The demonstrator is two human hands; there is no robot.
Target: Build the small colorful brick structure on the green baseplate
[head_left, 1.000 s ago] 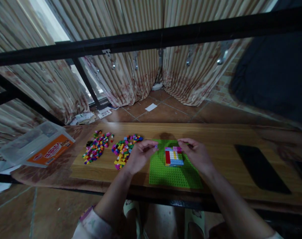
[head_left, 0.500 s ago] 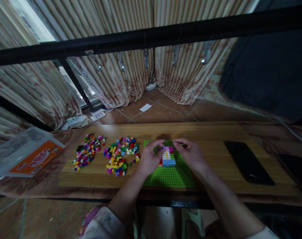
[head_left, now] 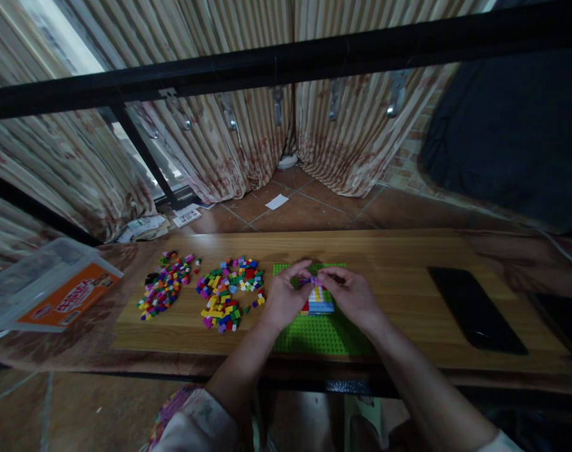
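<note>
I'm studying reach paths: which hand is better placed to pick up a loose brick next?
Probably the left hand: it is beside the nearer pile of loose bricks. The right hand is at the far side of the brick build, so would likely reach past the left.

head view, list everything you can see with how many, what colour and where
brick build: 1, multicoloured, on the baseplate
baseplate: 1, green, on the board
loose brick heaps: 2, mixed colours, left of the baseplate
wooden board: 1, brown, across the middle
plastic box: 1, clear with orange label, far left
flat slabs: 2, black, right side
patterned cloth: 1, reddish brown, under the board
white sheet: 1, floor behind
hooks: about 6, silvery, along the bar
bar: 1, black, across the top
curtains: at least 2, striped beige, behind
left hand: 1, bare, at the build
right hand: 1, bare, at the build
</note>
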